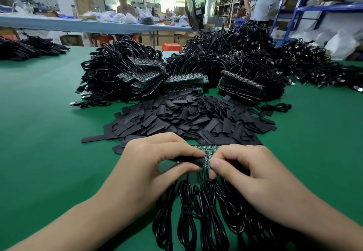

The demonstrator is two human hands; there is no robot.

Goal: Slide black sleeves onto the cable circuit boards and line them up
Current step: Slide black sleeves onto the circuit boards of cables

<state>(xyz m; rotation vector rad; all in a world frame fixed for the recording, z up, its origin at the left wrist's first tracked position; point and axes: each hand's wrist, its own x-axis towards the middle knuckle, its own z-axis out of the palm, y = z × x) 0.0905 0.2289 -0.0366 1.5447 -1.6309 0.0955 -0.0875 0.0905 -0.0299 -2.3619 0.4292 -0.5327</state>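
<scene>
Black sleeve (189,160): pinched in your left hand (153,164), just starting onto circuit board (208,149).
Right hand (255,172): pinching that board.
Remaining: bare stacks (186,81) toward tabletop's far edge.

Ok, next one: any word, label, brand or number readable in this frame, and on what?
No text here can be read.
circuit board: markings too small.
stacked boards: markings blurred.
cardboard boxes: no legible print.
badge on a shirt at the back: blurred.
</scene>
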